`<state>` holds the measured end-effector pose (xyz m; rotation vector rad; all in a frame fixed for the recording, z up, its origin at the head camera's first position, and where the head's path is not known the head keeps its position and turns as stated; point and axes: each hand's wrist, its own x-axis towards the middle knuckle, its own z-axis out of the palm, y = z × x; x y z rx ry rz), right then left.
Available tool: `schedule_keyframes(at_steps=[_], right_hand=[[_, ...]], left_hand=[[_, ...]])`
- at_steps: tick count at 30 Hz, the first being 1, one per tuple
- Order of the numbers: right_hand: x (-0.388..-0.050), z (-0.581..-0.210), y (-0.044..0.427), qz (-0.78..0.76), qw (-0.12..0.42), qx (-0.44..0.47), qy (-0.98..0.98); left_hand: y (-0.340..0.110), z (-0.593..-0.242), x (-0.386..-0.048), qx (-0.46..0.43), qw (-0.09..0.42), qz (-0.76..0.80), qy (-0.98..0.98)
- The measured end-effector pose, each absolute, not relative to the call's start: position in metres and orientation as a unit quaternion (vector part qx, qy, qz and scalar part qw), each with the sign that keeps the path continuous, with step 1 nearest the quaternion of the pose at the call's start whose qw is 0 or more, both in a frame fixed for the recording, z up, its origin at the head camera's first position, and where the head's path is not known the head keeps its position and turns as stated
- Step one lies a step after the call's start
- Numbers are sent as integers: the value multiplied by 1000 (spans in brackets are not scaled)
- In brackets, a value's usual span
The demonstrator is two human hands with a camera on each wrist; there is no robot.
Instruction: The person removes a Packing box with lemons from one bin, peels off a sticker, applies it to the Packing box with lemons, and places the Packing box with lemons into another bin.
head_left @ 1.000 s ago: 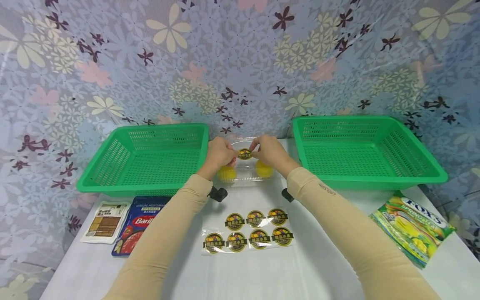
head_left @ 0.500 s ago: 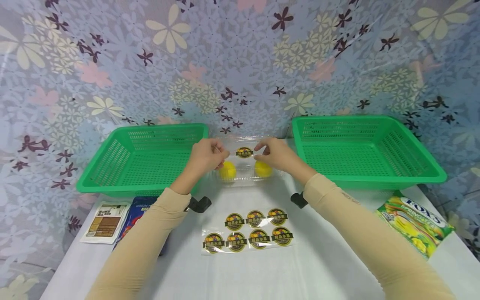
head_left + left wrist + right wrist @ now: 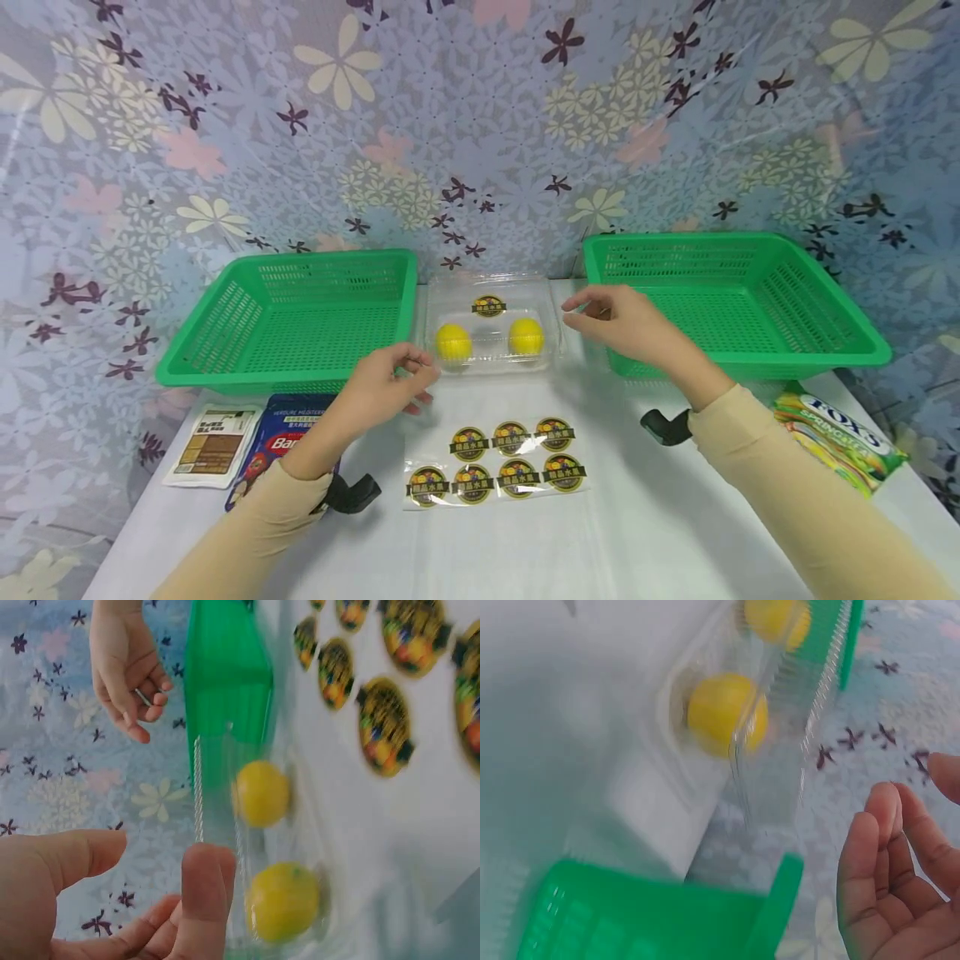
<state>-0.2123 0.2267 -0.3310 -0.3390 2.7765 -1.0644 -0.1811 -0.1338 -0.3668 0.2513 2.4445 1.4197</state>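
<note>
A clear plastic box [image 3: 491, 354] with two yellow round fruits [image 3: 453, 342] [image 3: 527, 337] inside stands between two green baskets. On its lid lies a round dark sticker [image 3: 489, 307]. The left hand [image 3: 382, 385], fingers loosely bent and holding nothing, hovers in front and to the left of the box. Off the box's right side the right hand [image 3: 622, 321] is raised, thumb and fingers apart, nothing between them. Both yellow fruits [image 3: 262, 793] show beyond the left hand's fingers in the left wrist view. A sheet of round stickers [image 3: 495, 463] lies on the table nearer the person.
Green baskets stand at left [image 3: 300, 333] and right [image 3: 705, 321], with nothing in them. A white-and-brown packet [image 3: 212, 446] and a blue pouch [image 3: 258, 454] lie front left; a green-yellow bag [image 3: 840, 437] lies front right. A flowered cloth [image 3: 480, 150] hangs behind.
Both hands have let go of the sticker and moved off the box: the left toward the person and leftward, the right to the right. The sticker stays on the lid.
</note>
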Motion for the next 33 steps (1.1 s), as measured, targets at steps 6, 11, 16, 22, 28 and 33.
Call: schedule_keyframes(at_steps=[6, 11, 16, 22, 28, 33], right_hand=[[-189, -327, 256, -378, 74, -94, 918], [-175, -331, 281, -388, 76, -73, 916], [-163, -339, 303, -402, 86, -54, 910], [-152, -347, 321, -413, 97, -29, 905], [-142, -360, 334, -450, 115, -9, 886], [-140, -371, 345, -489, 127, 23, 862]], left_hand=[[-134, -383, -163, 79, 190, 522, 828], [-135, -398, -162, 51, 190, 525, 828], [-133, -411, -168, 5, 201, 573, 795], [-125, -421, -180, -23, 206, 639, 741], [-117, -432, -193, -37, 194, 679, 707], [-111, -436, -201, -45, 181, 695, 695]])
